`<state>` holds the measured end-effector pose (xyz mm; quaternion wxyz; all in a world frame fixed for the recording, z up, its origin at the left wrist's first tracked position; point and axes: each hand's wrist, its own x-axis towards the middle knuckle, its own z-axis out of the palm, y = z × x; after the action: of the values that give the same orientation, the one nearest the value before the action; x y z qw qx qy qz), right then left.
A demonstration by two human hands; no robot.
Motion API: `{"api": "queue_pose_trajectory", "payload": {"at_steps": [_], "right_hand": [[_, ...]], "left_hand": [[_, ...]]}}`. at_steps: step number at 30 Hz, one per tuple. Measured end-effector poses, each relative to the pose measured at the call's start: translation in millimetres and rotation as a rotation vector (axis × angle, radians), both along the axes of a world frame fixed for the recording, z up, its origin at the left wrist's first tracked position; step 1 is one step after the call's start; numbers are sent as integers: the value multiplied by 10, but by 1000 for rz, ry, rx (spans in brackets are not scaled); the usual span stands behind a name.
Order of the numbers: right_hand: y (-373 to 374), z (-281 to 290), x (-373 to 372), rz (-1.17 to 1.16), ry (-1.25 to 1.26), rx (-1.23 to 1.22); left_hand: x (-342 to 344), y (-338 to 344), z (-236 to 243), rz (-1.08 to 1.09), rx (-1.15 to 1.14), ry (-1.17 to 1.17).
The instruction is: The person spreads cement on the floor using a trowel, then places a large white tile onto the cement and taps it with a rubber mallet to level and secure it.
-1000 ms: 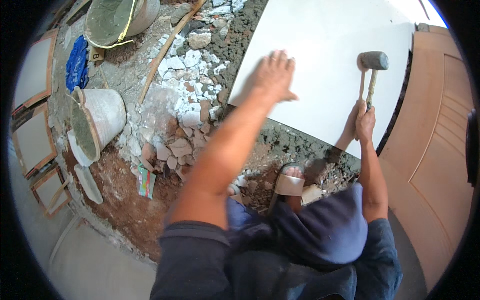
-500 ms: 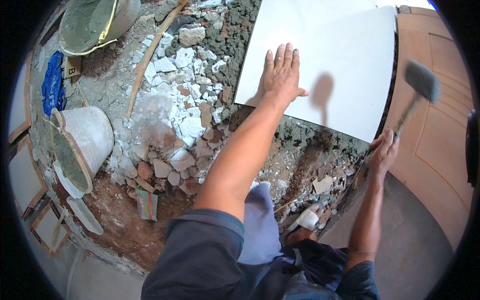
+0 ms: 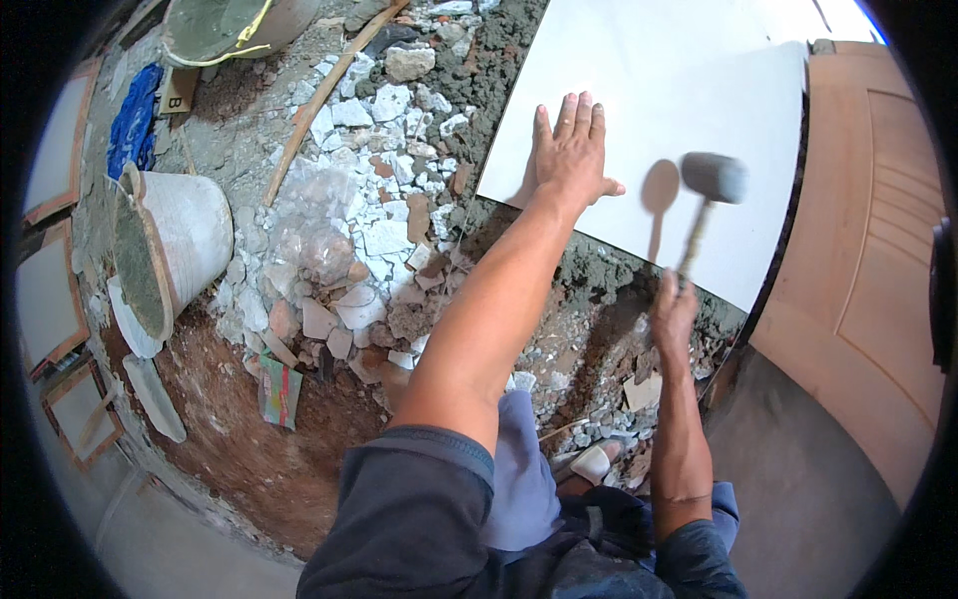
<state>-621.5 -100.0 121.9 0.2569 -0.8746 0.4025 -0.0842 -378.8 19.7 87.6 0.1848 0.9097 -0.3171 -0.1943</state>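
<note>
White tile (image 3: pixel 649 85) lies on grey mortar (image 3: pixel 494 85), its right edge near a wooden panel (image 3: pixel 848 190). The left hand (image 3: pixel 571 165), fingers spread, is palm down at the tile's lower left corner. The right hand (image 3: pixel 675 307) is closed around a mallet (image 3: pixel 715 178), its dark head above the tile's lower right part.

Brown ground (image 3: pixel 249 469) carries grey mortar (image 3: pixel 604 280) and a white tile (image 3: pixel 689 100). Rubble (image 3: pixel 384 238), a wooden strip (image 3: pixel 321 108) and a pale bucket (image 3: pixel 200 230) rest farther left.
</note>
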Motion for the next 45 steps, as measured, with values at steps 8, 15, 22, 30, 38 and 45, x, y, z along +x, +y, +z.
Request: {"api": "queue_pose_trajectory", "payload": {"at_steps": [8,15,22,30,38,45], "right_hand": [[-131,-88,74,78,-18,67],[-196,-162,-21,-58,-167,80],[-8,-40,91,-94,-148,147],[-147,19,-37,-81,-97,168],[-257,192,-185,-175,-378,250],[-611,-97,273,-36,-157,63]], "left_hand": [[-5,-20,62,-9,56,-16],[-6,-36,90,-26,91,-11],[-5,-27,109,-32,98,-8],[-1,-77,154,-31,143,-10],[95,-216,256,-68,249,-28],[410,-698,355,-102,330,-98]]}}
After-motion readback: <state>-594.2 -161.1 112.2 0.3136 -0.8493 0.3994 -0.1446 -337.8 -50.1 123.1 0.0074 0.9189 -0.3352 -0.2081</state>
